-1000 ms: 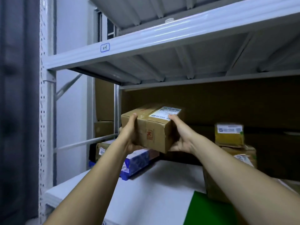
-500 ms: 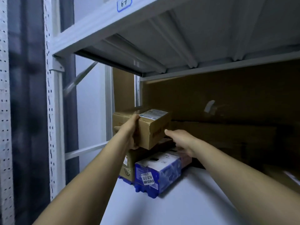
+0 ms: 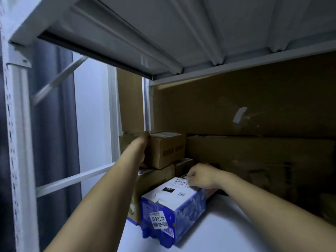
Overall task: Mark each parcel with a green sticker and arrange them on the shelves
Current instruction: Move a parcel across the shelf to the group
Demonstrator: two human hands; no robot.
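- Fingers (image 3: pixel 146 138) of the left hand (image 3: pixel 142 150) grip the cardboard parcel (image 3: pixel 168 150) atop a brown carton (image 3: pixel 156 178).
- The right hand (image 3: pixel 201 176) rests on the blue box (image 3: pixel 174 210), its fingers curled.

A brown cardboard parcel (image 3: pixel 167 150) (white label (image 3: pixel 164 134) on top) stands upright on a lower brown box (image 3: pixel 154 180) at the shelf's (image 3: pixel 218 224) back-left corner, behind a blue-and-white parcel (image 3: pixel 172 211).

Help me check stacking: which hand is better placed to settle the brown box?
Probably left: the left hand grips the brown box; the right hand rests lower, on the blue box.
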